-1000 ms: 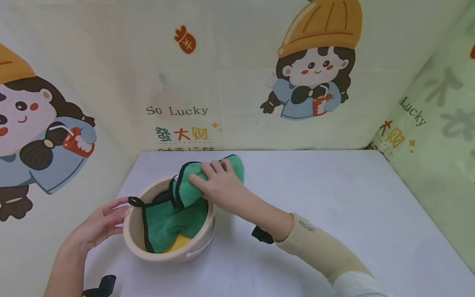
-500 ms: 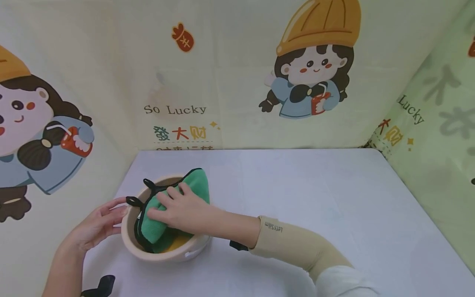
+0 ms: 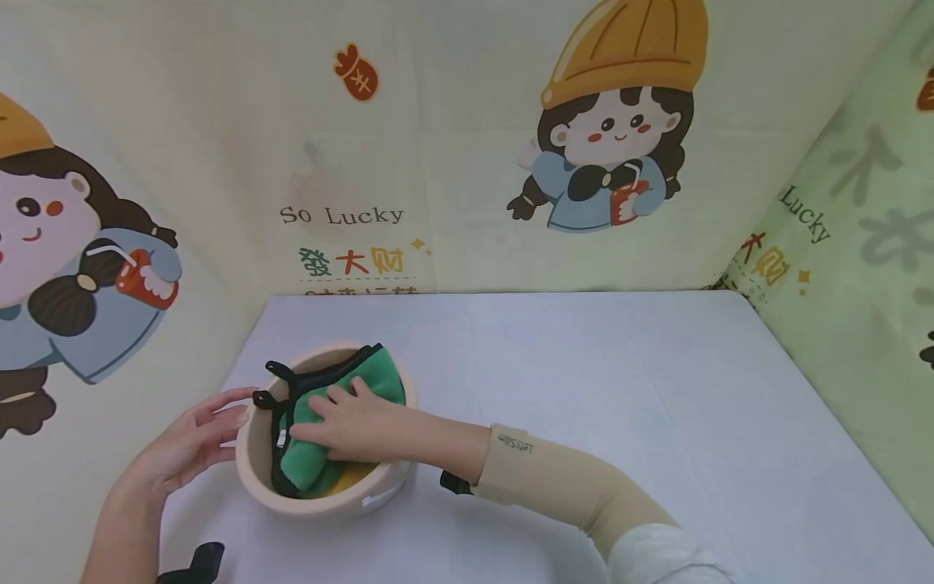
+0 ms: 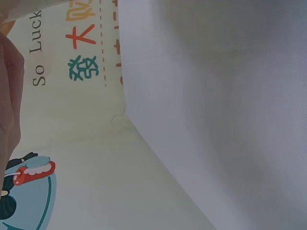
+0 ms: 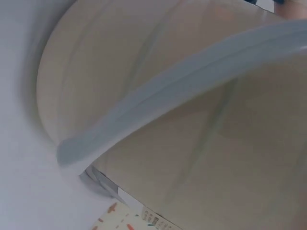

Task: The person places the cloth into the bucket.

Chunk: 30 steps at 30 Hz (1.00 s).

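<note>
A beige bucket (image 3: 252, 478) stands at the left of the table. Green cloths (image 3: 383, 375) with black edging and hanging loops lie in it, one over another. My right hand (image 3: 361, 426) is inside the rim, gripping the upper cloth with thumb and fingers spread over it. Below them shows part of a yellow thing (image 3: 349, 478), its kind hidden. My left hand (image 3: 200, 438) touches the bucket's left side with extended fingers. In the right wrist view the bucket wall (image 5: 158, 115) and its pale handle (image 5: 192, 79) fill the frame; the hand is out of sight there.
A white table (image 3: 620, 405) extends to the right of the bucket. Behind it hangs a printed cloth backdrop (image 3: 467, 162) with cartoon figures, meeting the table's back edge. A black strap end (image 3: 207, 560) shows beneath my left wrist.
My right hand has moved left and down into the bucket, carrying the upper green cloth from over the right rim onto the lower one. The left hand has stayed at the bucket's side.
</note>
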Available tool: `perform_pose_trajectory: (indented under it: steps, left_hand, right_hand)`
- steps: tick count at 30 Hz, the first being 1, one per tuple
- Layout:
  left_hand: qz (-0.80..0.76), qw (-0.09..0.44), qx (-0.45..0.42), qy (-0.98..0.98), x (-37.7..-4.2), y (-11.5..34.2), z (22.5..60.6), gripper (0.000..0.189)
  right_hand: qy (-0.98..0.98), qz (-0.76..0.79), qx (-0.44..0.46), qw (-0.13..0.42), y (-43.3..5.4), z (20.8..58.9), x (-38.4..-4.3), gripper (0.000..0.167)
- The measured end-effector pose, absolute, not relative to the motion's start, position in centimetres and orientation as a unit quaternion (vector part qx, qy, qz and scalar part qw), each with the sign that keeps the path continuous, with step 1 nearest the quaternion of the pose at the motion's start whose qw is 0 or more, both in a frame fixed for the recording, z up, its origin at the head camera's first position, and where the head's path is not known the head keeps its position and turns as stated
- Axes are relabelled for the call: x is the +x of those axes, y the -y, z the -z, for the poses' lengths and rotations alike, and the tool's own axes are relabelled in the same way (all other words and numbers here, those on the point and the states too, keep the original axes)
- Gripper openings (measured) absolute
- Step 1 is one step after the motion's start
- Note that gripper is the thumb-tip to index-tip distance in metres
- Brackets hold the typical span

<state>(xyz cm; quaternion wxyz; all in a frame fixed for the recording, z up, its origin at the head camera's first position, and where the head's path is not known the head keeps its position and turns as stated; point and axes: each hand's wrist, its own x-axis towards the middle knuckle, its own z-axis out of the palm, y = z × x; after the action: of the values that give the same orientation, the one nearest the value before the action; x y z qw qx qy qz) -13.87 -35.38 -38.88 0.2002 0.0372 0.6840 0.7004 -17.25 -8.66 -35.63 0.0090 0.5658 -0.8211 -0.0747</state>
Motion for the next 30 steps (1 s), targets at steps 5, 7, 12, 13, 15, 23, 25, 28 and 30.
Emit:
perform_pose_trajectory:
  steps: [5, 7, 12, 13, 15, 23, 25, 28, 30]
  left_hand:
    - [-0.697, 0.197, 0.027, -0.689, -13.9, 35.2, 38.7, 0.035]
    - [-0.697, 0.197, 0.028, -0.689, -13.9, 35.2, 38.6, 0.035]
    - [-0.699, 0.196, 0.033, -0.687, -13.8, 35.2, 38.5, 0.034]
    - [-0.698, 0.196, 0.032, -0.688, -13.8, 35.2, 38.5, 0.034]
    - [-0.695, 0.196, 0.03, -0.691, -13.8, 35.2, 38.4, 0.034]
    - [-0.683, 0.192, 0.026, -0.704, -13.6, 35.1, 38.5, 0.034]
    - [-0.688, 0.194, 0.027, -0.699, -13.6, 35.1, 38.5, 0.034]
    - [-0.692, 0.198, 0.03, -0.694, -13.6, 35.1, 38.5, 0.035]
    - [-0.69, 0.199, 0.027, -0.695, -13.6, 35.1, 38.5, 0.034]
  right_hand:
    - [0.821, 0.089, 0.561, -0.058, 9.2, 36.0, -17.6, 0.047]
    - [0.821, 0.108, 0.556, -0.074, 9.5, 36.1, -17.7, 0.048]
    - [0.825, 0.152, 0.532, -0.113, 10.2, 36.6, -17.6, 0.049]
    - [0.826, 0.158, 0.527, -0.122, 10.3, 36.6, -17.6, 0.049]
    - [0.829, 0.167, 0.516, -0.137, 10.5, 36.7, -17.5, 0.049]
    - [0.831, 0.181, 0.504, -0.151, 10.7, 36.8, -17.2, 0.051]
    - [0.83, 0.18, 0.506, -0.154, 10.7, 36.8, -17.3, 0.052]
    - [0.824, 0.172, 0.514, -0.162, 10.4, 36.6, -17.5, 0.055]
    - [0.822, 0.16, 0.519, -0.171, 10.0, 36.3, -17.7, 0.058]
